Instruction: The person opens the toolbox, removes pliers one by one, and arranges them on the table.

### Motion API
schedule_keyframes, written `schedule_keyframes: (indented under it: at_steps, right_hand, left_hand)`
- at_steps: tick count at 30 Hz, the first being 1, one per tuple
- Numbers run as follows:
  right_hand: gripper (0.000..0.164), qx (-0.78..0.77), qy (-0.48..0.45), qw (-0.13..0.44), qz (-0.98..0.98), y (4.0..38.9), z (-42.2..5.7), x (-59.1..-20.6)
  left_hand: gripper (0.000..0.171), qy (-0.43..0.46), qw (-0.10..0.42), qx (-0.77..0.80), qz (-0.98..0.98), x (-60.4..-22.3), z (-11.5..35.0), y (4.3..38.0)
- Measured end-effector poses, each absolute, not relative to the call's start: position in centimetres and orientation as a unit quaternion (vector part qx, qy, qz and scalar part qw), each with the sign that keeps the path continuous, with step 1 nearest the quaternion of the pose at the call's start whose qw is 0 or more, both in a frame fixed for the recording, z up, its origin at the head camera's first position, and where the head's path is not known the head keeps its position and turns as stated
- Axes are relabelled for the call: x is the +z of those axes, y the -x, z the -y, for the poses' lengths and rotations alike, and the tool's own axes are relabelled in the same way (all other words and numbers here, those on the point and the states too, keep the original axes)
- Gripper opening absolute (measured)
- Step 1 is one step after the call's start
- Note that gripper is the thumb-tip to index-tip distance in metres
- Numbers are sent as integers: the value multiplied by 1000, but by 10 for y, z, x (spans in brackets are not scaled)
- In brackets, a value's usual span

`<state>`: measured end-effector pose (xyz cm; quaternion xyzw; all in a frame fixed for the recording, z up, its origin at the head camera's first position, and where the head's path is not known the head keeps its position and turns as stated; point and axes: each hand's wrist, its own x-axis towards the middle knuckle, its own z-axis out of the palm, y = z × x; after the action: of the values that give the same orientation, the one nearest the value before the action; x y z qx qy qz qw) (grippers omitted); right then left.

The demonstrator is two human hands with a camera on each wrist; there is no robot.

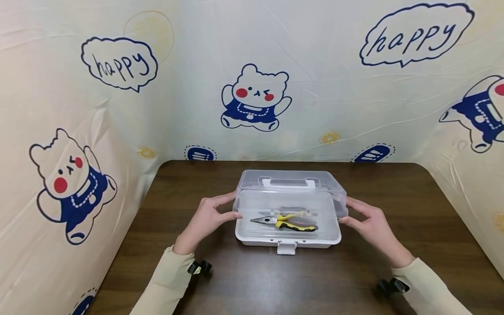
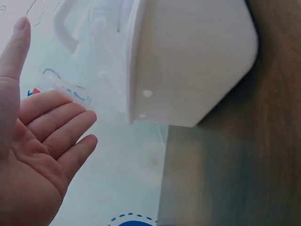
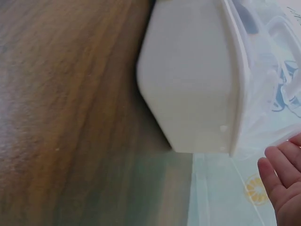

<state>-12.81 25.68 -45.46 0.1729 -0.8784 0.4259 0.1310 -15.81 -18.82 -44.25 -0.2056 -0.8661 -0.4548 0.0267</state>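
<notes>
While left hand (image 1: 207,217) and right hand (image 1: 371,224), thumbs spread from straight fingers, touched its ends toward the brown table's (image 1: 189,188) far edge, the clear plastic lid (image 1: 291,190) seemed light, stiff, best held there.

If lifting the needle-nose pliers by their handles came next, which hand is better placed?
Probably the right hand: the handles of the needle-nose pliers point its way, their nose toward the left hand. Both hands touch the clear lid, so either would have to leave it first.
</notes>
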Motion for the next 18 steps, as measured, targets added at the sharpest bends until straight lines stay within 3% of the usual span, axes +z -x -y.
schedule_keyframes:
  at_steps: [8, 18]
  right_hand:
    - [38, 429, -146, 167, 876, 132, -254, -441]
    - [13, 450, -82, 167, 873, 140, -250, -421]
  left_hand:
    - [47, 190, 59, -439, 876, -427, 183, 163]
    - [27, 177, 71, -417, 889, -405, 173, 173]
